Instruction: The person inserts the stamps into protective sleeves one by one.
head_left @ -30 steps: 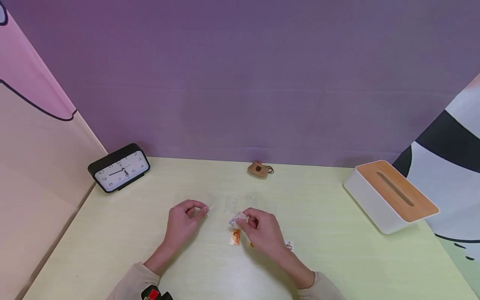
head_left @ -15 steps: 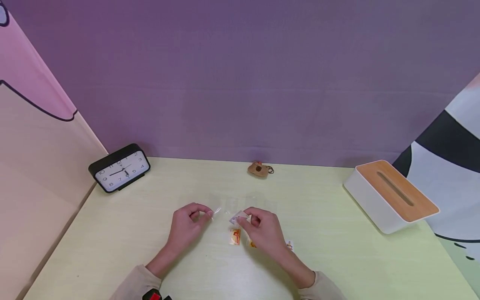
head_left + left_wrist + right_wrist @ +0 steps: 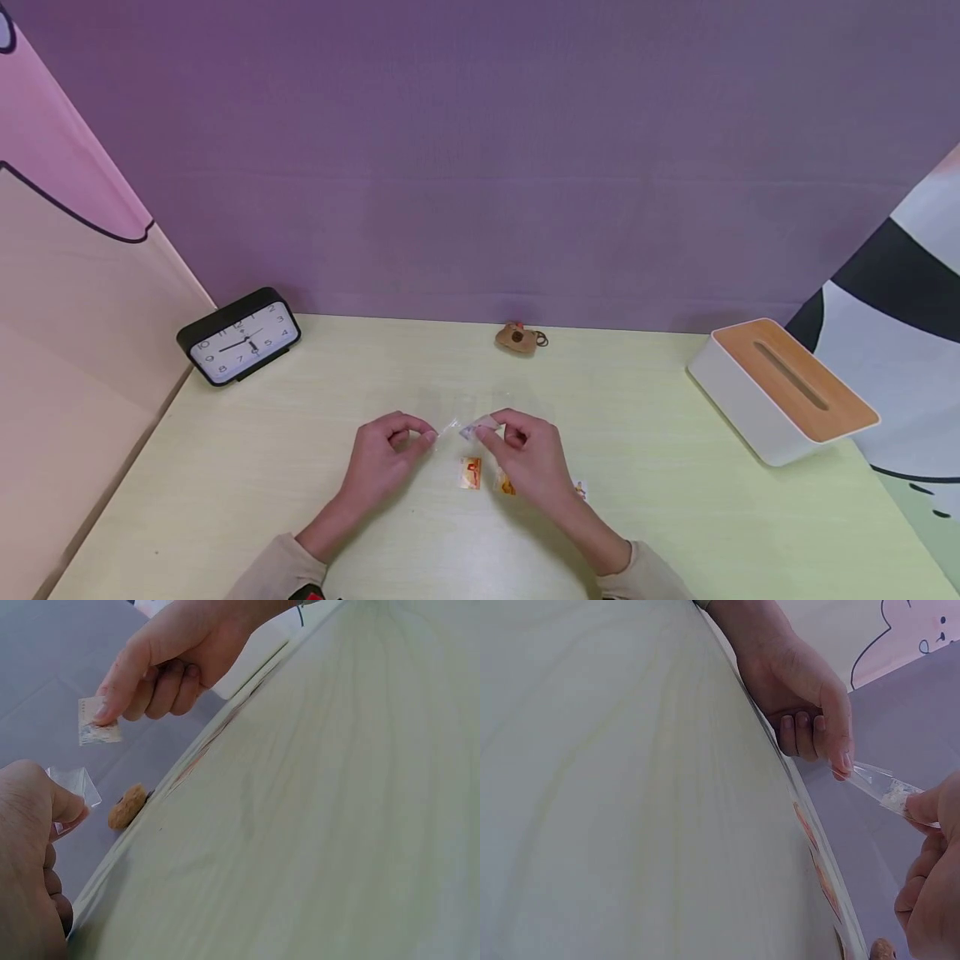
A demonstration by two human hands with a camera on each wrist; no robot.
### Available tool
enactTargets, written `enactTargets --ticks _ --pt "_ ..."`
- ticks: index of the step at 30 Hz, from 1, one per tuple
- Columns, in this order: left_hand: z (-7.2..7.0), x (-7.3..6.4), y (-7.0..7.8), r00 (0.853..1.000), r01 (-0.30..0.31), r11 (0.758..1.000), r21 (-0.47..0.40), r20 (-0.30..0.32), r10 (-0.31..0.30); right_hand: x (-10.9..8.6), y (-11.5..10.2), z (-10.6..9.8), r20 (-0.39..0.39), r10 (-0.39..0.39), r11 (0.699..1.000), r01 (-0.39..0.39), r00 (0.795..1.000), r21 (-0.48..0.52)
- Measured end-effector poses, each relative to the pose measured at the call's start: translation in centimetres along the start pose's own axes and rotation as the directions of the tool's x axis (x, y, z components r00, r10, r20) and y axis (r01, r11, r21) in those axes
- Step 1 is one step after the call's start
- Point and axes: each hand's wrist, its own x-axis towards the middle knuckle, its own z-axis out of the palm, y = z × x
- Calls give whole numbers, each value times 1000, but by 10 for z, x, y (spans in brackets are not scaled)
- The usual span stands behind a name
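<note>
My left hand (image 3: 386,458) pinches a small clear plastic sleeve (image 3: 73,784) between thumb and index finger. Facing it, my right hand (image 3: 528,454) grips a small pale printed card (image 3: 96,724) by one edge. Both are held up off the table, and sleeve and card lie close together in the head view. Whether they touch I cannot tell. On the table below are an orange card (image 3: 470,472), a yellow-orange card (image 3: 506,483) partly behind my right hand, and a white printed card (image 3: 581,490) beside the right wrist.
Faint clear sleeves (image 3: 504,403) lie flat beyond the hands. A brown animal-shaped pouch (image 3: 516,338) sits at the table's back edge. At the back left stands a black-framed clock (image 3: 245,342); a white tissue box (image 3: 780,392) with a wooden lid stands at the right.
The left hand has moved right with the clear sleeve, bringing it up to the card. My right hand, still holding the card, has shifted only slightly.
</note>
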Motion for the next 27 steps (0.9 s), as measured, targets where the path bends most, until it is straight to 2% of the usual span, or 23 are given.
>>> enactTargets --ticks 4,15,27 --pt "2 -1 1 1000 3 1000 1 18 -3 1 0 -1 -22 -20 999 21 1000 30" --pt "9 -7 3 997 -47 999 -16 56 48 2 0 -2 -71 -43 994 50 997 102" --pt "14 -11 5 991 -55 998 -23 119 57 1 0 -1 -49 -77 985 83 996 149"
